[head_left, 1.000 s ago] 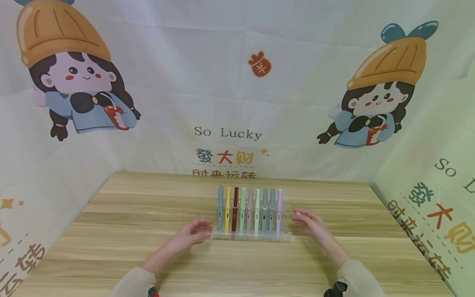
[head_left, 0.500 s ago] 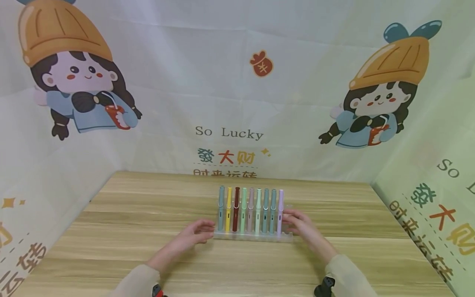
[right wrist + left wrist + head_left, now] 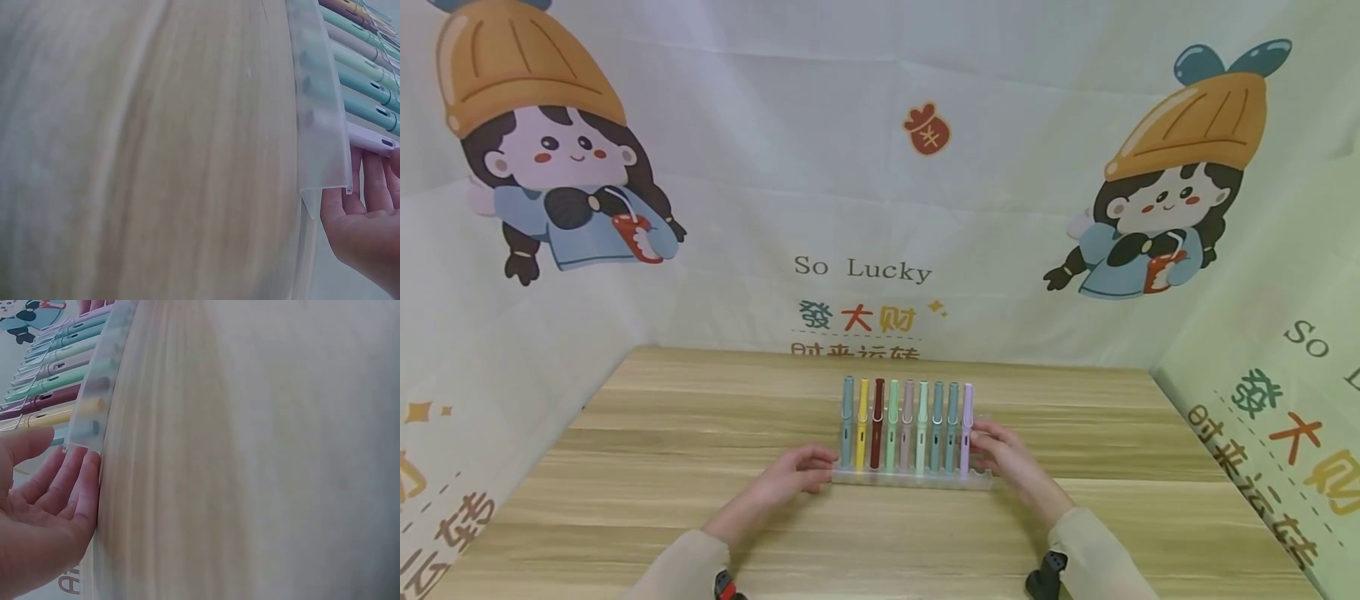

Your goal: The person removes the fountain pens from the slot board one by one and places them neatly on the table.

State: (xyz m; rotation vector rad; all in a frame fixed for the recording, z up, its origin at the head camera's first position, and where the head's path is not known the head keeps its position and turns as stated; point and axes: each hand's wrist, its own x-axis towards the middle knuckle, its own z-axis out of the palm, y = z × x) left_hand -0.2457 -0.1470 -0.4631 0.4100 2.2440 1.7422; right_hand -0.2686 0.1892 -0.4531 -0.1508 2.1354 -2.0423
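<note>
A clear plastic pen rack (image 3: 910, 480) stands on the wooden table (image 3: 685, 433) and holds several pastel pens in a row, among them a dark red pen (image 3: 877, 421) and a lilac pen (image 3: 966, 429) at the right end. My left hand (image 3: 822, 463) lies at the rack's left end. In the left wrist view its straight fingers (image 3: 70, 478) touch the end of the rack (image 3: 100, 381). My right hand (image 3: 987, 445) lies at the right end. In the right wrist view its fingers (image 3: 370, 184) reach behind the rack (image 3: 322, 125), under the lilac pen (image 3: 369, 139).
Printed cloth panels with cartoon figures and the words "So Lucky" (image 3: 861, 268) wall in the table at the back and on both sides. Bare wood lies around the rack. Cream sleeves cover both forearms.
Both hands have moved inward to the rack's ends. The right hand, a little apart from it a second ago, now touches its right end. The rack has not moved.
</note>
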